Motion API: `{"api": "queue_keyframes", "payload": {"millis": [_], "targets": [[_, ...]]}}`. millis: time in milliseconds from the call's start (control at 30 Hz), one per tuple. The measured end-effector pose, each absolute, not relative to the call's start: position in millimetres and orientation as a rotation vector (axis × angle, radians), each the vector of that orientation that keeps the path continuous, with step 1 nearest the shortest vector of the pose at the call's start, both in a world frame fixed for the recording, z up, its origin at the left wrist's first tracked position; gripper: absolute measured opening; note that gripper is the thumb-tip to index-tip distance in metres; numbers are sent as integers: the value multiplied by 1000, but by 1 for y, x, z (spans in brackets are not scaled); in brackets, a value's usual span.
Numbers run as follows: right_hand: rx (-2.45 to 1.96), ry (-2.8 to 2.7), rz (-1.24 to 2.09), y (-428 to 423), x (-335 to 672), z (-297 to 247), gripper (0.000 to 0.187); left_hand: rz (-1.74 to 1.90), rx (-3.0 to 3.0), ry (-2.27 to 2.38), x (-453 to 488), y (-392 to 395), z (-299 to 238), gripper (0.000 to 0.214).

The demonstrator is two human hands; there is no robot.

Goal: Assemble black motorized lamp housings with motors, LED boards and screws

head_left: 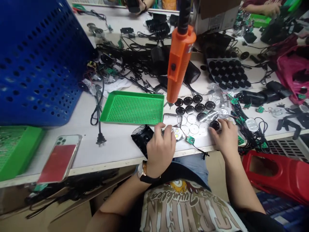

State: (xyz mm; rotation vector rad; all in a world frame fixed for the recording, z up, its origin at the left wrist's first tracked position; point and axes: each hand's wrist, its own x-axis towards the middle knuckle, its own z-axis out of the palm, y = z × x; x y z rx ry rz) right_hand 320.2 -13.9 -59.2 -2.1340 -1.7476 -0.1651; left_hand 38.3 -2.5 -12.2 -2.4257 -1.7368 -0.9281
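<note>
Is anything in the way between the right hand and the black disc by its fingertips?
Nothing visible stands in the way: the right hand already touches the black round disc. The orange electric screwdriver hangs farther up the bench, away from both.

I wear a wristwatch (142,171) with a gold-toned case and black strap on my left wrist (153,169), a pale T-shirt (190,209) printed with brown lettering and a yellow cartoon, and faded blue denim (193,164).

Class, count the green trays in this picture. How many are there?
3: one in the middle of the bench, one at the lower left, and one at the far right, partly hidden. Others may be hidden behind the clutter.
</note>
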Motion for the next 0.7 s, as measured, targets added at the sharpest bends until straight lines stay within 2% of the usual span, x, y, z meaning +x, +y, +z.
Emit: {"api": "queue_keyframes", "payload": {"millis": [133,267,333,533,700], "targets": [[-2189,-1749,-136,-16,317,-71,47,-1059,-2731,-1304,63,-14,-12,23],[-2176,-1772,-152,-20,313,-72,49,-708,-3052,-1160,103,-19,-26,32],[-2159,-1772,-184,-22,312,-72,51,-650,-3147,-1179,119,-17,-35,33],[-2224,-1709,-275,-18,303,-75,64,-883,-3450,-1271,128,-9,-53,20],[-2353,-1778,-228,-8,294,-72,55,-1000,-3480,-1175,124,-9,-61,16]]}}
